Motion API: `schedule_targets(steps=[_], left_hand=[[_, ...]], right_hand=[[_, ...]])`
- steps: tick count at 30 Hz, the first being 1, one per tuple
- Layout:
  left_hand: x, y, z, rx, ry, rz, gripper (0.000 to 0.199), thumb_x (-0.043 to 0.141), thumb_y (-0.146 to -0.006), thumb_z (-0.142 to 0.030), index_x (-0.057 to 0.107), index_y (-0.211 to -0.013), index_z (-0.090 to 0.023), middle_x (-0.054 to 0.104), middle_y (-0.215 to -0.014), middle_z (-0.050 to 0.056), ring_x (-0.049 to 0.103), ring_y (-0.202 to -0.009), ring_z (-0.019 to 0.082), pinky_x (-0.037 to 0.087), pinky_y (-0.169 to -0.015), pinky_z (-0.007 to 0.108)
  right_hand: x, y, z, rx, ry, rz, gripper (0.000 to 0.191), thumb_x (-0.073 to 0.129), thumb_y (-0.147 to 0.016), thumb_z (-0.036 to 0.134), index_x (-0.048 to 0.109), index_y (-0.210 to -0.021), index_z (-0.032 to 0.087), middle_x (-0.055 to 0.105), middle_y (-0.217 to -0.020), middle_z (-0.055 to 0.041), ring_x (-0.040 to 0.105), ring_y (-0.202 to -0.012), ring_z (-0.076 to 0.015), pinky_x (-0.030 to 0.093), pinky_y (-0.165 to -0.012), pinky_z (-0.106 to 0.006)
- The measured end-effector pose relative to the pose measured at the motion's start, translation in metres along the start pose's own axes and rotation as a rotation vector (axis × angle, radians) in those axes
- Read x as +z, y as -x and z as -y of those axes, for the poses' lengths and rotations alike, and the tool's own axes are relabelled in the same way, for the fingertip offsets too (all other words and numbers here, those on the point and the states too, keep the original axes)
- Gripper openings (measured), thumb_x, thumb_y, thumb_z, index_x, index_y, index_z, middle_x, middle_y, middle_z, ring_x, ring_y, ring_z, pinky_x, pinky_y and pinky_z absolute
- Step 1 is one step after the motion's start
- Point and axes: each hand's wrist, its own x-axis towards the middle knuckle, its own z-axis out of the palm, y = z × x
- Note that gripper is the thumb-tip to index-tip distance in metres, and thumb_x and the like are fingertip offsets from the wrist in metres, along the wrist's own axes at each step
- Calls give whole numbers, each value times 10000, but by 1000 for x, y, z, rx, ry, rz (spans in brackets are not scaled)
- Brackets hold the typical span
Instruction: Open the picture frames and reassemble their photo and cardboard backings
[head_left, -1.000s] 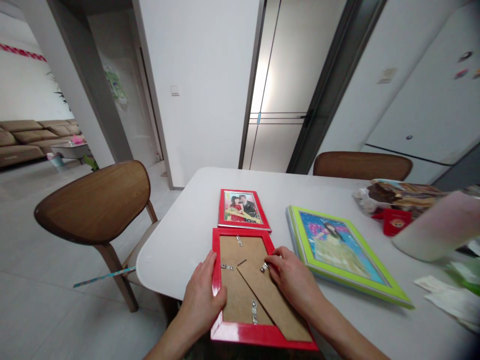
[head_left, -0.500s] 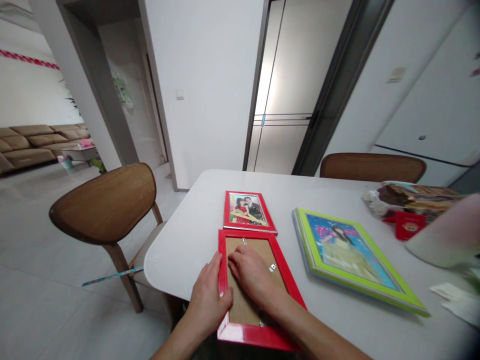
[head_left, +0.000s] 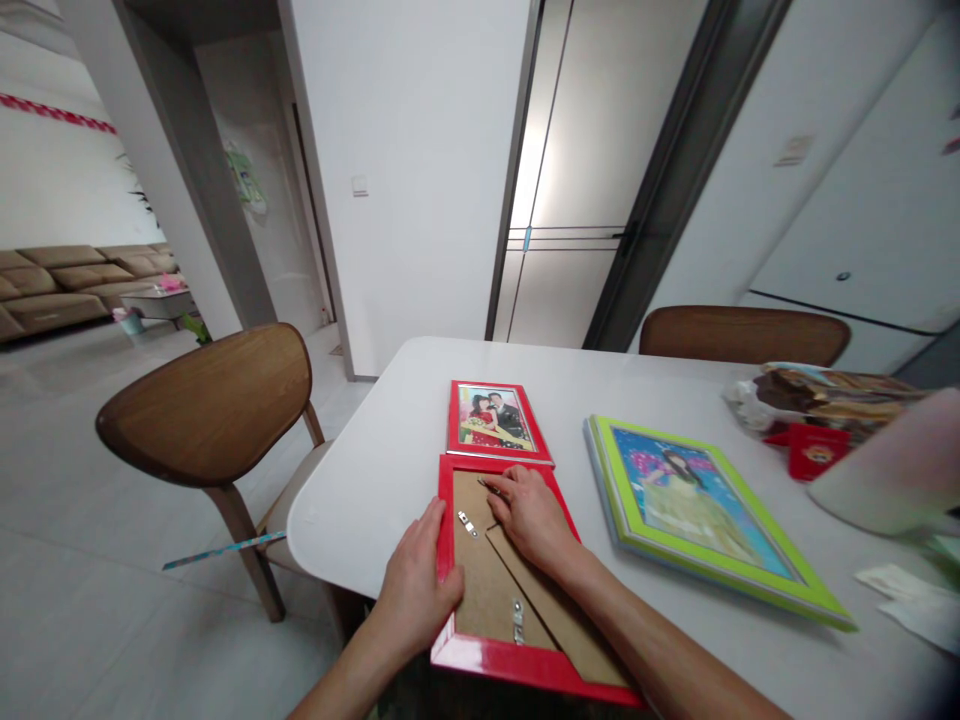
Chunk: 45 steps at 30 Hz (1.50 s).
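Observation:
A red picture frame (head_left: 510, 667) lies face down at the table's near edge, its brown backing board (head_left: 480, 585) showing. My left hand (head_left: 420, 578) grips the frame's left side, the thumb bent over onto the board. Near the top of the board, the fingertips of my right hand (head_left: 532, 518) are pinched at a small metal clip (head_left: 482, 482), partly hidden by them. One metal clip (head_left: 468, 525) sits at the left side, slanted, and another (head_left: 518, 622) near the bottom. A brown support leg (head_left: 559, 605) runs diagonally along the board under my right wrist.
Just beyond lies a red framed couple photo (head_left: 491, 420), face up. To the right is a green framed photo (head_left: 697, 500). Farther right are a red packet (head_left: 817, 452), a plastic bag (head_left: 750, 400) and a pale pink-white object (head_left: 892, 465). Wooden chairs (head_left: 217, 400) stand around the white table (head_left: 360, 510).
My right hand has moved from the board's left side up and right to the top clip. The left clip and the support leg now show. My left hand stays on the frame.

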Motion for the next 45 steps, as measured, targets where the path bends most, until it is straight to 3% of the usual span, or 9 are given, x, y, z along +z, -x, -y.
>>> schedule_targets(steps=[4, 7, 9, 14, 21, 32, 36, 40, 45], left_hand=[[-1, 1, -1, 0, -7, 16, 616, 452, -657, -131, 306, -1248, -33, 388, -1278, 150, 379, -1149, 227, 288, -987, 357], [0, 1, -1, 7, -1, 16, 615, 453, -658, -127, 306, -1248, -36, 393, -1275, 150, 378, -1151, 229, 287, -987, 359], [0, 1, 0, 11, 6, 9, 612, 449, -662, -124, 303, -1252, -45, 388, -1279, 146, 371, -1157, 228, 286, -988, 360], [0, 1, 4, 31, 32, 0, 612, 451, -669, -129, 298, -1260, -84, 377, -1293, 121, 359, -1169, 225, 282, -990, 370], [-2, 3, 0, 0, 39, 22, 615, 458, -674, -146, 294, -1263, -75, 356, -1306, 124, 336, -1184, 221, 256, -1004, 356], [-4, 2, -2, -33, 103, 14, 610, 504, -670, -178, 322, -1248, -103, 375, -1294, 122, 339, -1181, 225, 237, -1000, 358], [-5, -1, -12, -114, 301, -68, 389, 563, -645, -245, 535, -1020, -147, 388, -1284, 112, 340, -1176, 245, 242, -983, 352], [-15, -7, -17, -218, 573, -114, 190, 488, -698, -359, 519, -754, -180, 631, -871, 58, 588, -807, 210, 448, -714, 309], [-49, -6, 16, -366, 594, -134, 250, 459, -682, -433, 459, -719, -185, 558, -540, -42, 546, -480, 144, 411, -457, 228]], right_hand=[[-25, 28, 0, -117, -143, 155, 399, 487, -705, 199, 520, -1102, 179, 509, -1093, -87, 456, -994, -188, 349, -861, -318], [-43, 56, 2, -235, -261, 380, 319, 531, -647, 162, 613, -942, 250, 444, -1200, -46, 373, -1117, -211, 290, -936, -363], [-47, 68, 6, -252, -261, 421, 250, 550, -641, 170, 647, -848, 270, 420, -1235, -25, 312, -1168, -233, 237, -966, -407], [-39, 72, 9, -223, -235, 340, 164, 535, -693, 250, 657, -803, 246, 464, -1192, -52, 371, -1121, -233, 259, -947, -418], [-40, 67, -4, 86, -56, 150, 380, 462, -718, 304, 555, -1043, 131, 569, -970, -123, 490, -929, -233, 376, -816, -357], [-42, 67, 8, 83, -94, 146, 439, 500, -628, 227, 528, -1058, 141, 547, -954, -102, 499, -900, -210, 382, -797, -315], [-57, 62, 18, 70, -96, 93, 360, 508, -617, 219, 574, -965, 155, 559, -895, -89, 514, -854, -205, 396, -774, -324], [-67, 58, 25, -22, -181, 12, 317, 493, -676, 270, 563, -975, 191, 563, -924, -73, 528, -837, -182, 418, -748, -307], [-54, 67, -11, 125, -89, -14, 369, 413, -744, 346, 543, -1027, 148, 585, -907, -103, 564, -774, -197, 435, -695, -320]])
